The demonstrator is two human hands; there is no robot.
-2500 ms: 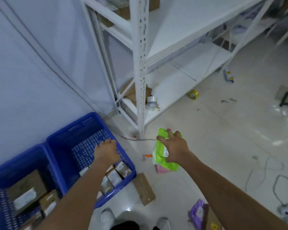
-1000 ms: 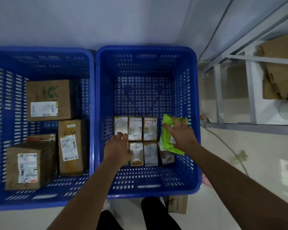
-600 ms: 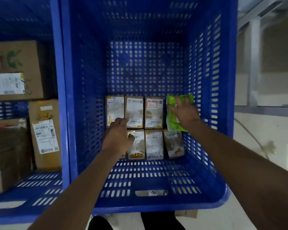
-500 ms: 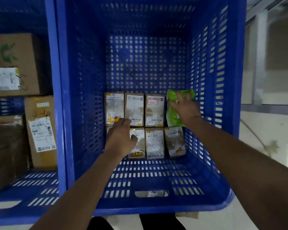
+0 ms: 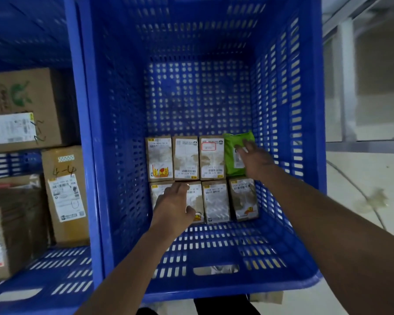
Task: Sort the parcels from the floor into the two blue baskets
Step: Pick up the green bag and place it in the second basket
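Note:
The right blue basket (image 5: 289, 264) holds two rows of small brown labelled boxes (image 5: 212, 158) on its floor. A green soft parcel (image 5: 233, 155) lies at the right end of the far row, against the basket's right wall. My right hand (image 5: 256, 162) reaches in and lies on this green parcel, fingers spread across it. My left hand (image 5: 174, 205) rests loosely curled on the near-left small boxes and holds nothing. The left blue basket (image 5: 55, 283) holds larger cardboard boxes (image 5: 64, 189).
A white metal rack (image 5: 348, 87) stands to the right of the baskets on the pale floor (image 5: 362, 178). A thin cable (image 5: 359, 192) runs across that floor. Part of a brown parcel (image 5: 266, 297) shows under the basket's near edge.
I turned from the floor to the baskets. My right hand carried the green parcel down into the right basket and set it at the far row's right end. My left hand stayed on the boxes.

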